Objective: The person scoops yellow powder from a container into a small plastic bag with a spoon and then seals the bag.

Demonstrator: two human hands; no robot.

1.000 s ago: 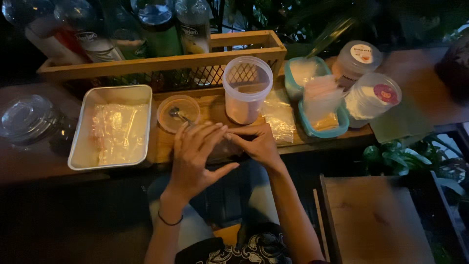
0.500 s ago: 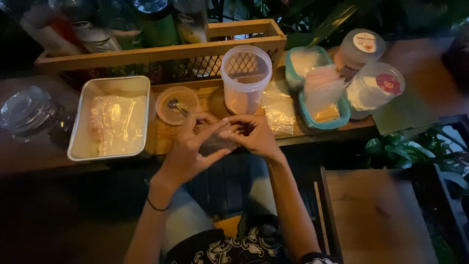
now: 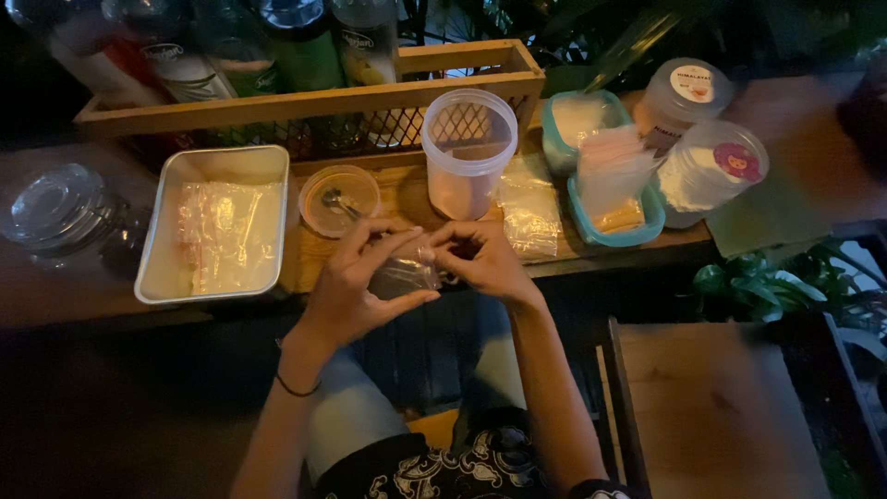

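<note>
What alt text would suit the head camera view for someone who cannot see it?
Two bare hands, left hand and right hand, together hold a small clear plastic bag above the edge of a wooden table. Behind them stand a tall clear plastic tub, a small round amber cup with a spoon, and a rectangular metal tray of clear bags.

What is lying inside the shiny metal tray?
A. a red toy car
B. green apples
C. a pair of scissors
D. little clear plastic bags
D: the metal tray left of the hands holds a heap of small clear plastic bags, much like the small clear bag pinched between the left hand and the right hand.
</note>
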